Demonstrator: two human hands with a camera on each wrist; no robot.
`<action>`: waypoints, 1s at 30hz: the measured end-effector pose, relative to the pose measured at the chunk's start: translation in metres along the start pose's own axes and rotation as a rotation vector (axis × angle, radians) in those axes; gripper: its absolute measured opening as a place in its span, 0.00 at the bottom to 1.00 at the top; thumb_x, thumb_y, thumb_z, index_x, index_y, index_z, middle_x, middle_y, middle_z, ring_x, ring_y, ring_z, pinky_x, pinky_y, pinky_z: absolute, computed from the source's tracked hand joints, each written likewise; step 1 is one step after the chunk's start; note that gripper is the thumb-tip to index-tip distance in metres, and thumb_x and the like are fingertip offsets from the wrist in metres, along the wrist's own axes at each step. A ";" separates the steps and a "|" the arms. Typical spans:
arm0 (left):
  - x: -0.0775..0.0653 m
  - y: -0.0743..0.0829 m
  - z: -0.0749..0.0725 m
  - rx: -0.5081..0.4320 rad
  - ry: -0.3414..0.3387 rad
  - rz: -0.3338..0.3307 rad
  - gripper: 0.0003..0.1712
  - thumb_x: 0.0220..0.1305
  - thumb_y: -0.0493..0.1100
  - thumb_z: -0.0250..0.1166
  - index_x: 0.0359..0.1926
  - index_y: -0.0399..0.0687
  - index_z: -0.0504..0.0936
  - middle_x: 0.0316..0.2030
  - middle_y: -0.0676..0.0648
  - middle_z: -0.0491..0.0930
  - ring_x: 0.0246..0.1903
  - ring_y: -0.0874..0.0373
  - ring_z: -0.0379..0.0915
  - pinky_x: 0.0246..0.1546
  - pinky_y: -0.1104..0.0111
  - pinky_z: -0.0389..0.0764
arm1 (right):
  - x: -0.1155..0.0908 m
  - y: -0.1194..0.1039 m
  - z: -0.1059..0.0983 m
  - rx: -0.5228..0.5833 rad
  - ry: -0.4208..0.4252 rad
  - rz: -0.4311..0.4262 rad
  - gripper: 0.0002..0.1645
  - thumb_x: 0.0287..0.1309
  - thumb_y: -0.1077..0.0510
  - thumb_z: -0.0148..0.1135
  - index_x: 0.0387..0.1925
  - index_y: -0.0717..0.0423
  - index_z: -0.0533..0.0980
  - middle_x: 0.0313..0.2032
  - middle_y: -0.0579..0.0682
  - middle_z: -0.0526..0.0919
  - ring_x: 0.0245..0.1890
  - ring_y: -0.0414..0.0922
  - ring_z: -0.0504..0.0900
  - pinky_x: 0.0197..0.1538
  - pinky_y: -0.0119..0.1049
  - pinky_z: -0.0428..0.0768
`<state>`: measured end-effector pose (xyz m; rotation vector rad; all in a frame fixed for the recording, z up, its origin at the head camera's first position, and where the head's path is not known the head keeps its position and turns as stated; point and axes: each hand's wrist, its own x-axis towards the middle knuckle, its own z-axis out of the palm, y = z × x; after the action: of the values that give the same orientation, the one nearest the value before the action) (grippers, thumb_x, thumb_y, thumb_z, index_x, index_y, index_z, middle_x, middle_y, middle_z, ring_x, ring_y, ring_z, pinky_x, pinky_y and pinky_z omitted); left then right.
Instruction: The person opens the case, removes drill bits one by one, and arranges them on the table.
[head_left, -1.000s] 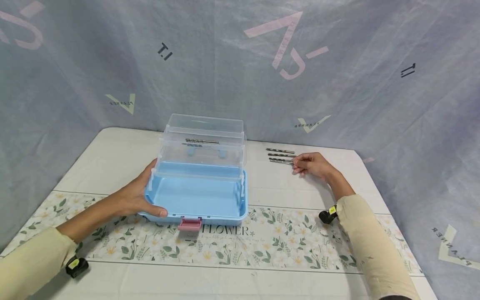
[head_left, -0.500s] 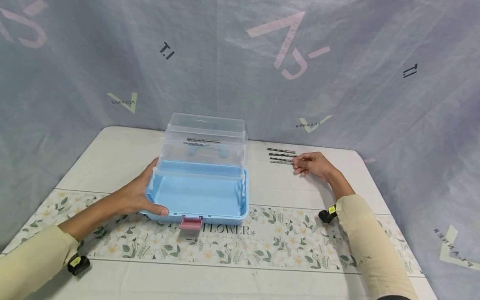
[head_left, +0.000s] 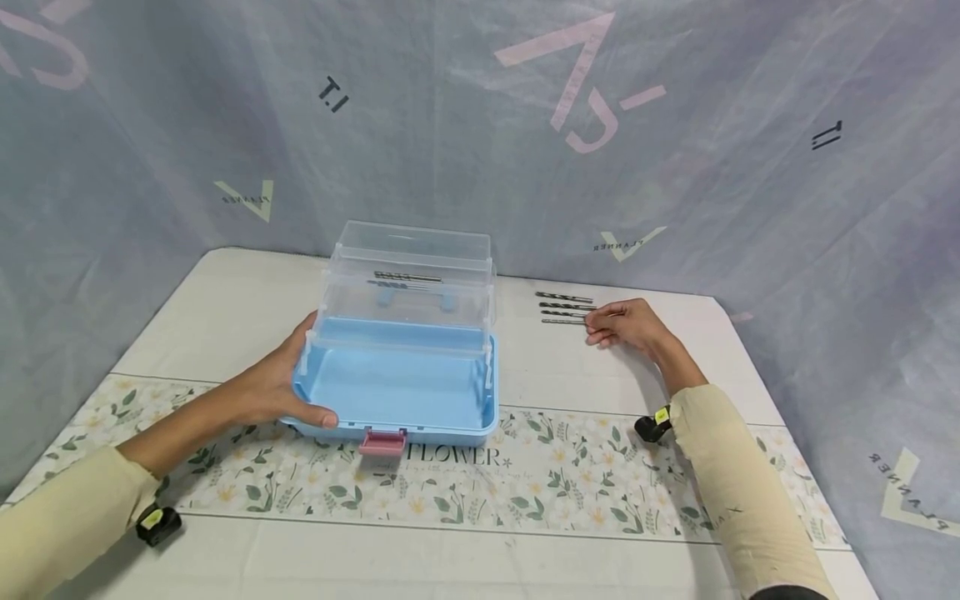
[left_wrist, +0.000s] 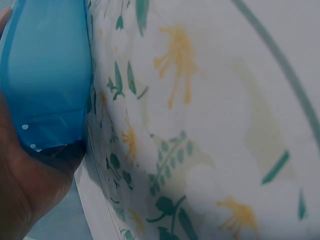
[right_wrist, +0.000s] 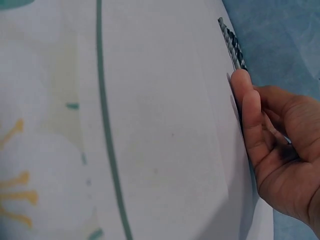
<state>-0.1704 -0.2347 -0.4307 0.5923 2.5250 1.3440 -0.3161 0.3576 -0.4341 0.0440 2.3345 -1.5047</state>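
The left hand (head_left: pixel 279 390) grips the box (head_left: pixel 446 436) at left, likely steadying it; the right hand (head_left: pixel 632 323) seems to pinch the nearest drill bit (head_left: pixel 561 322).

The tablecloth (head_left: pixel 555 383) reads "FLOWER"; the grey curtain (head_left: pixel 420 125) bears mirrored "PLANNER".

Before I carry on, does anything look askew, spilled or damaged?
Nothing stands out: the box is open, gripped by the left hand; the bits at the right hand lie roughly parallel; no spill or damage shows.
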 end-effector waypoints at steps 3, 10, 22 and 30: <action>0.001 0.000 0.000 -0.010 0.000 0.006 0.97 0.45 0.43 0.93 0.93 0.62 0.23 0.87 0.27 0.51 0.81 0.21 0.59 0.71 0.21 0.69 | 0.000 0.000 0.000 0.010 0.007 -0.006 0.24 0.83 0.59 0.66 0.68 0.74 0.80 0.35 0.44 0.95 0.35 0.37 0.96 0.44 0.33 0.93; 0.000 0.002 -0.001 0.026 -0.002 -0.048 0.98 0.46 0.46 0.93 0.92 0.60 0.21 0.90 0.26 0.42 0.85 0.18 0.47 0.73 0.16 0.60 | 0.001 0.001 0.000 0.039 0.006 -0.020 0.25 0.82 0.62 0.67 0.68 0.76 0.80 0.36 0.45 0.95 0.34 0.39 0.96 0.44 0.34 0.93; -0.003 -0.001 0.001 0.058 -0.010 -0.098 0.98 0.47 0.50 0.93 0.92 0.56 0.20 0.91 0.26 0.35 0.87 0.16 0.38 0.73 0.14 0.55 | 0.001 -0.004 0.000 0.095 -0.009 -0.012 0.25 0.82 0.61 0.66 0.69 0.77 0.79 0.35 0.47 0.96 0.33 0.41 0.96 0.41 0.35 0.94; -0.001 0.000 -0.001 0.079 -0.014 -0.103 0.98 0.46 0.50 0.93 0.92 0.55 0.20 0.91 0.26 0.32 0.87 0.16 0.36 0.73 0.14 0.55 | 0.003 -0.024 0.004 0.046 -0.013 -0.108 0.26 0.81 0.59 0.68 0.68 0.75 0.80 0.44 0.49 0.96 0.37 0.38 0.94 0.47 0.33 0.93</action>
<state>-0.1701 -0.2354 -0.4299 0.4768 2.5698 1.2056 -0.3226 0.3433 -0.4154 -0.0806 2.3251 -1.6049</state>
